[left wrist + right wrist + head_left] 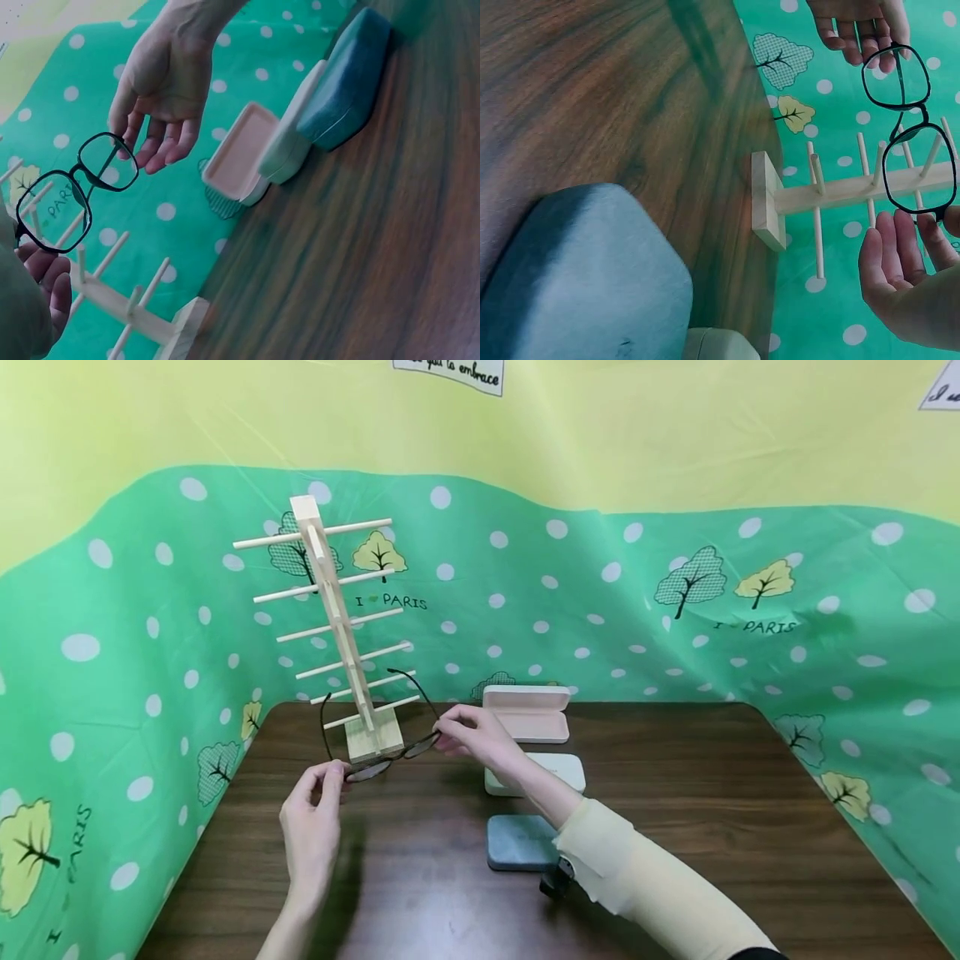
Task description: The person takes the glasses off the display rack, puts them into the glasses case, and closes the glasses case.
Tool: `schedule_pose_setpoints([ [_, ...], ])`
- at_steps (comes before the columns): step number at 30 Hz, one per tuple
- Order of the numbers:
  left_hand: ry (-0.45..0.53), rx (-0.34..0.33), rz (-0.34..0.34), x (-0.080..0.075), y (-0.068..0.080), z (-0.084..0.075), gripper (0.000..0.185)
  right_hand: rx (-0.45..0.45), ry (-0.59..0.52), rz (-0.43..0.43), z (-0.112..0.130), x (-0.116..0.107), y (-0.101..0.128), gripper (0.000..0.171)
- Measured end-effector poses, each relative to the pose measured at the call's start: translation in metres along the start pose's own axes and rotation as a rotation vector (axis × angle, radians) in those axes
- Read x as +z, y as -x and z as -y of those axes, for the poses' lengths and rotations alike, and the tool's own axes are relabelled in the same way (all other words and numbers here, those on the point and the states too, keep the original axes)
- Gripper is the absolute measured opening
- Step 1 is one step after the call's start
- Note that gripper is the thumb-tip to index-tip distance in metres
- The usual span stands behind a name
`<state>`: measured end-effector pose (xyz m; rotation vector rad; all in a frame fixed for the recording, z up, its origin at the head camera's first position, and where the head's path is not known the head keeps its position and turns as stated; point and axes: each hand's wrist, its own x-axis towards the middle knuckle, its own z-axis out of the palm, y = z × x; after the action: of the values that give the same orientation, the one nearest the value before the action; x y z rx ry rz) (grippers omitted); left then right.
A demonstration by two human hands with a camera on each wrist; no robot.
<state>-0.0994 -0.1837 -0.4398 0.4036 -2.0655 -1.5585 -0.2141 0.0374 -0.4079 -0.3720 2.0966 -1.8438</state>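
A pair of black-framed eyeglasses [370,771] is held up between both hands, its temples unfolded and pointing toward the rack. My left hand [311,814] pinches the frame at its left corner; my right hand [480,739] pinches the opposite corner. Just behind the glasses stands a wooden rack [341,618] with several rows of pegs and a square base. In the left wrist view the glasses [73,172] show both lenses, with the right hand [165,97] at the far corner. The right wrist view shows the glasses [927,112] in front of the pegs.
Right of the rack, an open case [528,724] with a pink lining stands at the back of the brown table [712,810]. A closed white case [562,768] and a closed blue-grey case [521,842] lie nearer, partly beneath the right forearm. A patterned green cloth [600,602] hangs behind.
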Motion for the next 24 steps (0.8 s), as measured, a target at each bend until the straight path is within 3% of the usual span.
schedule_pose_setpoints([
  [11,0.057,0.042,0.003,0.021,0.019,0.001,0.021,-0.002,0.039,-0.014,-0.01,-0.024,0.028,0.026],
  [24,0.116,0.102,0.025,0.054,0.028,-0.005,0.019,-0.022,0.021,-0.102,-0.019,-0.053,0.058,0.029],
])
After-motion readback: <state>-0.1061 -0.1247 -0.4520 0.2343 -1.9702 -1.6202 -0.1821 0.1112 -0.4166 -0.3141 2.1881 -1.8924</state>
